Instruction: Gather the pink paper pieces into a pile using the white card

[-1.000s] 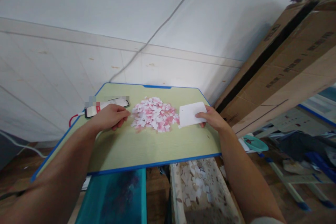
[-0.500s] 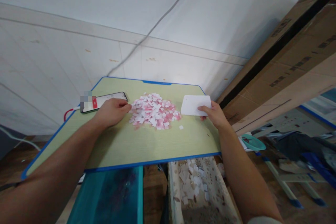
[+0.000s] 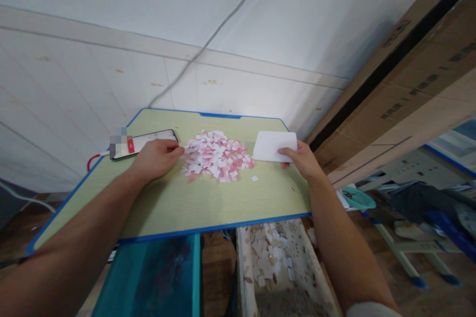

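Observation:
A heap of small pink and white paper pieces (image 3: pixel 215 156) lies on the pale green tabletop (image 3: pixel 193 208). At the heap's left edge rests my left hand (image 3: pixel 159 158), its fingers closed together; whatever they may hold is hidden. My right hand (image 3: pixel 305 161) grips a flat white rectangular card or plate (image 3: pixel 267 146) by its right end, thumb on top. That white piece is tilted just right of the heap. One loose white piece (image 3: pixel 255 178) lies between the heap and the near edge. Behind my left hand is a phone (image 3: pixel 148 142) with a lit screen.
Under the table's front edge stand a teal bin (image 3: pixel 148 277) and a cloth-lined box (image 3: pixel 297 257) with pale pieces inside. Tall cardboard (image 3: pixel 394 74) leans at the right. A red-and-white cable (image 3: pixel 94 158) reaches the phone. The wall (image 3: pixel 156 59) borders the far side.
The whole view has shifted slightly. Both hands keep nearly the same pose, and the heap looks unchanged.

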Tool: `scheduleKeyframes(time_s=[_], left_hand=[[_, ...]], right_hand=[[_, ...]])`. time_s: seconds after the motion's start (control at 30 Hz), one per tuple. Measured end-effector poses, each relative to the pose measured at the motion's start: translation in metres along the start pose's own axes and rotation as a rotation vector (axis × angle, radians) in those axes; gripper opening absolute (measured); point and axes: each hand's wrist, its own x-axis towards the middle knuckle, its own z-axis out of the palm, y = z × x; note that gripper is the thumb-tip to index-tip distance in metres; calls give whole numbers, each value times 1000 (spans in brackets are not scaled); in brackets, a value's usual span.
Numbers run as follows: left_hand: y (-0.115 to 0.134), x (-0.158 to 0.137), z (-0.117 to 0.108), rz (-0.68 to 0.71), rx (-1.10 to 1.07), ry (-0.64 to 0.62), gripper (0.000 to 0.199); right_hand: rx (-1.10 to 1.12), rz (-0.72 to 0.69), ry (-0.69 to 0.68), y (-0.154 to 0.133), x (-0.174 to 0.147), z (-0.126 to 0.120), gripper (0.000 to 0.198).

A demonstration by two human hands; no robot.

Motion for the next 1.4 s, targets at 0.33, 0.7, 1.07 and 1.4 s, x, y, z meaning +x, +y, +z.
scheduleKeyframes(time_s=[0.33,0.7,1.07,1.4], left_hand=[[-2,1,2,2,15,-5,40],[-1,1,2,20,27,1,41],[2,0,1,10,28,-9,42],[5,-2,-1,10,21,-12,40]], right_hand=[[-11,-29,35,2,1,0,28],[-35,-17,5,6,3,0,30],[-31,23,-25,-1,-1,0,29],[-53,5,109,3,3,-3,24]])
